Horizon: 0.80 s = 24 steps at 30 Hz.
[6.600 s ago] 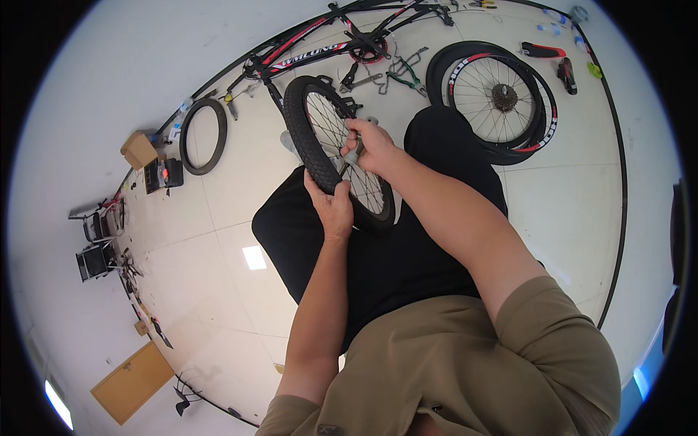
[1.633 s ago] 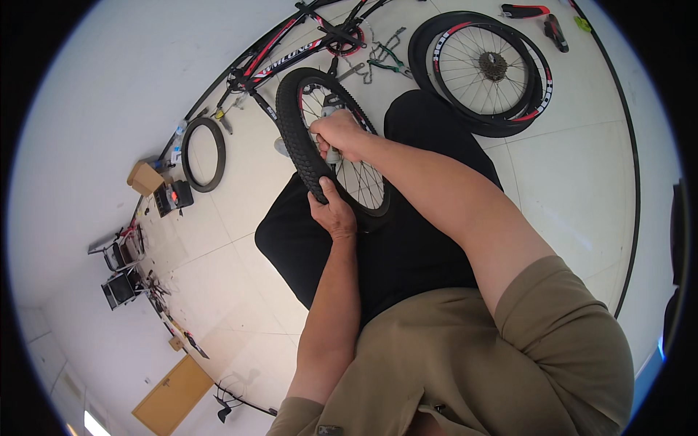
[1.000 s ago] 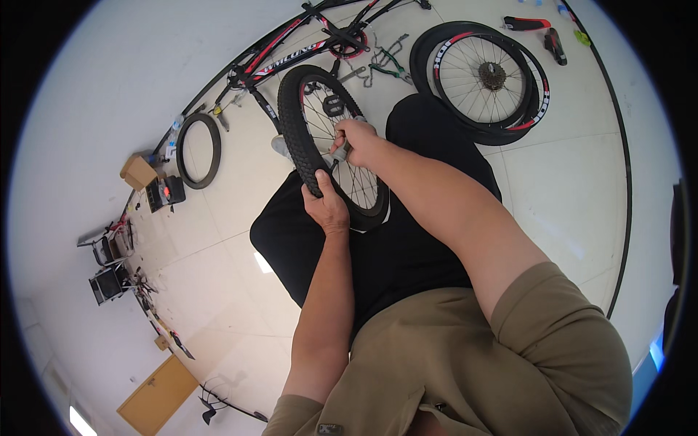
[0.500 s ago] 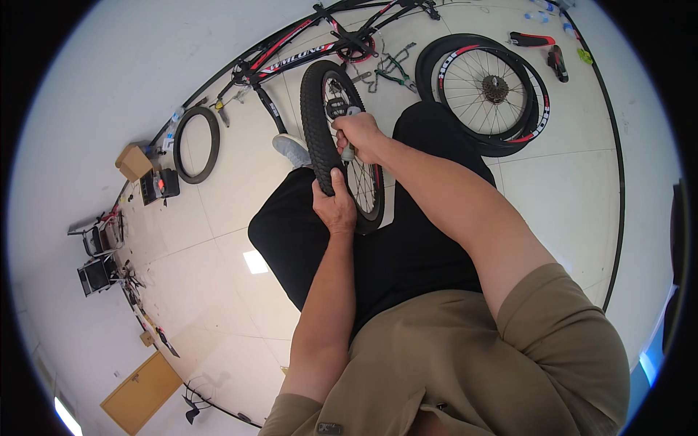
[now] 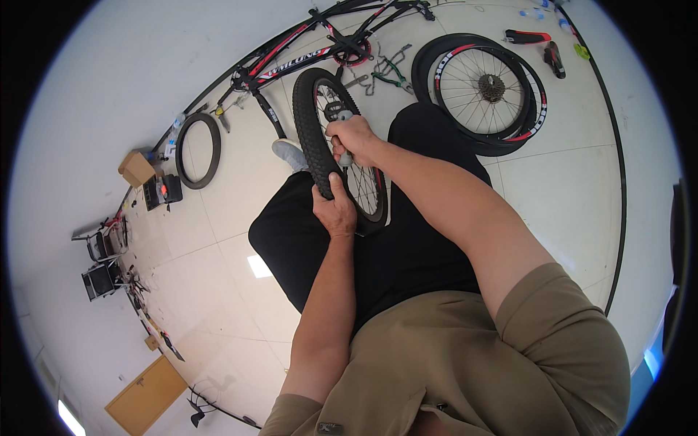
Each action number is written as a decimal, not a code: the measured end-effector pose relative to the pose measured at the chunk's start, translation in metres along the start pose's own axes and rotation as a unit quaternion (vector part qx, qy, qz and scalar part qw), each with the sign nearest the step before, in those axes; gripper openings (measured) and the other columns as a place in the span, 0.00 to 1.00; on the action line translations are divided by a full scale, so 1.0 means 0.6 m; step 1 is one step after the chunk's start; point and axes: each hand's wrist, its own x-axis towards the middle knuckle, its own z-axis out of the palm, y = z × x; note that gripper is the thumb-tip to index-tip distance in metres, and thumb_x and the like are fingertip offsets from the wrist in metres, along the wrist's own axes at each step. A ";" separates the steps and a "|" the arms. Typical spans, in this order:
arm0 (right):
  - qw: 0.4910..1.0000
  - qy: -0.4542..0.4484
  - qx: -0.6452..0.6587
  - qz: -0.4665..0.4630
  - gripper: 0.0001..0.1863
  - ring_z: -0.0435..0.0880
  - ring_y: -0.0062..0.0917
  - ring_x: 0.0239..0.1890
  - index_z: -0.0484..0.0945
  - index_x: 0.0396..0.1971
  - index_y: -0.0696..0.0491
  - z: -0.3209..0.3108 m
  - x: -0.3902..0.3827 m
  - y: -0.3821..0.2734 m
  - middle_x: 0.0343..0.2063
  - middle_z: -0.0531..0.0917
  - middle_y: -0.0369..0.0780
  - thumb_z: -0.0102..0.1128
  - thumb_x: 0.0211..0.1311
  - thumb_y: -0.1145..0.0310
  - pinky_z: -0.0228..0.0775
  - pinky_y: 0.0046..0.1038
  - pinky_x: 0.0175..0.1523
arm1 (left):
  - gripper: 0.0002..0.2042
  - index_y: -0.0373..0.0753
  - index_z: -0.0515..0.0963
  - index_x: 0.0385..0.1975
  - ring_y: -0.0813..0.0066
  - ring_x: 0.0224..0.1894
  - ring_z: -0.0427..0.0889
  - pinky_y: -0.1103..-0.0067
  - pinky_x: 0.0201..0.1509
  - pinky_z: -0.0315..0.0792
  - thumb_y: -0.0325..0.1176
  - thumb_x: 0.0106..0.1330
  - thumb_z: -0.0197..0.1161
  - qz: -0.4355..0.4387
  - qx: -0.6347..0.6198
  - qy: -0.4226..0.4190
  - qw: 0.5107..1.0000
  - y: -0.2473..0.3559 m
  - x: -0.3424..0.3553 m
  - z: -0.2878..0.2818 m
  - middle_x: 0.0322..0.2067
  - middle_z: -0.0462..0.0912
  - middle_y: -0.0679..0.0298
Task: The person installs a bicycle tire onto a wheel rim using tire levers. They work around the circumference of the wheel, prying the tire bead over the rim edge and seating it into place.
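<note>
The seated person props a knobby bicycle wheel (image 5: 331, 145) upright between the knees, so both hands can work it. The left hand (image 5: 335, 212) is closed over the tyre's near edge to steady it; the right hand (image 5: 350, 136) is curled around a grey tool (image 5: 345, 157) at the rim. Farther off on the floor (image 5: 567, 189) lie a second wheel (image 5: 483, 91), a loose tyre (image 5: 198, 150) and a bicycle frame (image 5: 305, 51), laid flat within reach.

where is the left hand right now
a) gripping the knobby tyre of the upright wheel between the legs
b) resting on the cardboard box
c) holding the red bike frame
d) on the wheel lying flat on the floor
a, the left hand wraps the black tyre of the upright wheel, while the right hand holds a small tool at the spokes above it.
</note>
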 end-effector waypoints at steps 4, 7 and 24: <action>0.998 -0.021 0.049 0.019 0.13 0.71 0.28 0.13 0.70 0.14 0.57 -0.008 0.001 0.007 0.15 0.73 0.41 0.57 0.57 0.74 0.71 0.37 0.21 | 0.21 0.28 0.78 0.42 0.76 0.33 0.77 0.76 0.39 0.72 0.46 0.73 0.61 0.016 0.009 0.000 1.000 0.001 0.003 0.000 0.31 0.82 0.63; 0.987 0.040 0.151 0.021 0.11 0.71 0.27 0.15 0.69 0.17 0.55 -0.014 -0.004 0.031 0.16 0.71 0.39 0.55 0.57 0.75 0.73 0.38 0.25 | 0.22 0.28 0.78 0.40 0.76 0.33 0.77 0.76 0.40 0.72 0.48 0.73 0.61 0.016 0.028 0.003 0.999 -0.001 0.014 -0.010 0.31 0.82 0.64; 0.997 -0.002 0.076 0.008 0.09 0.65 0.24 0.14 0.68 0.20 0.52 -0.005 -0.019 -0.004 0.16 0.68 0.36 0.55 0.58 0.76 0.67 0.36 0.25 | 0.24 0.30 0.80 0.43 0.57 0.37 0.87 0.67 0.44 0.77 0.51 0.68 0.65 -0.035 0.095 -0.018 0.995 0.023 0.017 -0.012 0.32 0.86 0.50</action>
